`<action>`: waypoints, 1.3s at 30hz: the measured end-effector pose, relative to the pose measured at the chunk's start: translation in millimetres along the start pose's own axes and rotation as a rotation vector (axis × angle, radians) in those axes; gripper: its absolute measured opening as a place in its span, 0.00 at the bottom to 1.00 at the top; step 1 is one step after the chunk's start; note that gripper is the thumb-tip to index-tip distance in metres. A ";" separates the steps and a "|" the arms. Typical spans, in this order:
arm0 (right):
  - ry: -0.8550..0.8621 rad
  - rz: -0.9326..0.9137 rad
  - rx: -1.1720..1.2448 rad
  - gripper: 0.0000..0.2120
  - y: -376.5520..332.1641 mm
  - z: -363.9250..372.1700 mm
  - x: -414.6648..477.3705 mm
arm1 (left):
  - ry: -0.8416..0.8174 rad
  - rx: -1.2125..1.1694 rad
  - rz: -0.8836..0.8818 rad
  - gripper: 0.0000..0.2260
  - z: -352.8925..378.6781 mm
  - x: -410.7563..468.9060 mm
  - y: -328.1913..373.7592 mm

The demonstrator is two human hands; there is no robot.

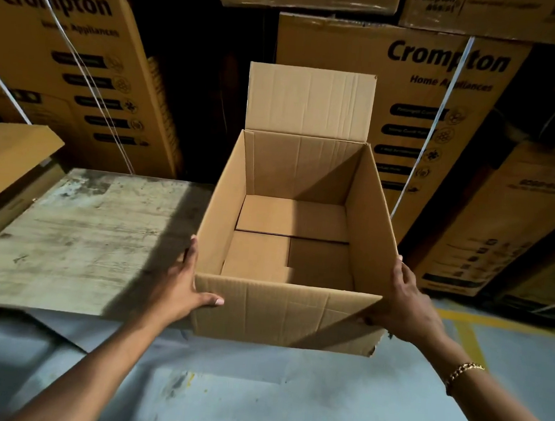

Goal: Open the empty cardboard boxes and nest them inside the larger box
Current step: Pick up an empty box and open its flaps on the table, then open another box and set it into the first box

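- While both hands hold it, the cardboard box (223, 206) sits open and empty just right of the worn tabletop (85, 228), its near end over the grey floor (255, 391); I cannot tell whether its bottom rests on anything.
- The far flap (309, 101) stands upright and the near flap (278, 313) hangs outward.
- The left hand (180, 285) presses straight fingers (193, 253) on the left wall, thumb flat across the near flap.
- The right hand (408, 303), a gold bracelet (464, 369) at its wrist, lays straight fingers (400, 273) against the right wall.
- Printed cartons (428, 89) are stacked behind.
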State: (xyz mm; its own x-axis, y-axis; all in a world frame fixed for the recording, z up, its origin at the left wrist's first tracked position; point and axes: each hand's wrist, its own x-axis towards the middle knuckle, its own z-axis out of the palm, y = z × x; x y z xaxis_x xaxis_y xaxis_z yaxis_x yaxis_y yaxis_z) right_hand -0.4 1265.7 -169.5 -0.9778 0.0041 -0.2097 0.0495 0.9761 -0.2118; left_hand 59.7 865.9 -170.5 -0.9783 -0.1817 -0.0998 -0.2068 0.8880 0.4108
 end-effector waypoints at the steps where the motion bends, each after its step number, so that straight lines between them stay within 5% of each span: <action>1: 0.004 0.004 -0.002 0.71 -0.2 0.3 -0.3 | 0.008 0.007 0.005 0.61 0.8 0.5 -0.6; 19: -0.094 -0.027 -0.080 0.75 -3.4 -15.3 -10.6 | -0.155 0.136 0.000 0.62 -15.9 -8.8 -6.8; 23: 0.015 -0.115 -0.055 0.70 -19.7 -29.7 -15.5 | 0.012 0.277 0.119 0.52 -35.2 -16.9 -12.5; 26: 0.137 -0.233 0.005 0.58 -60.6 -39.9 -21.0 | 0.202 0.307 0.196 0.48 -60.6 -14.2 -23.1; 32: 0.242 -0.438 0.022 0.58 -187.8 -57.7 -13.5 | 0.416 0.272 0.196 0.40 -132.2 -14.3 -82.1; 39: 0.250 -0.623 0.086 0.50 -385.2 -34.8 -7.0 | 0.489 0.262 0.050 0.40 -218.7 -44.5 -227.4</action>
State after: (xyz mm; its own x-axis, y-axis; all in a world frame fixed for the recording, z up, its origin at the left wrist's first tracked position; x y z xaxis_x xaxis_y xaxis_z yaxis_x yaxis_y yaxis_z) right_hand -19.7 897.2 -53.2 -0.8460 -0.4939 0.2009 -0.5331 0.7914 -0.2991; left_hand 147.2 579.7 -61.2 -0.8921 -0.2559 0.3723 -0.2106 0.9646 0.1586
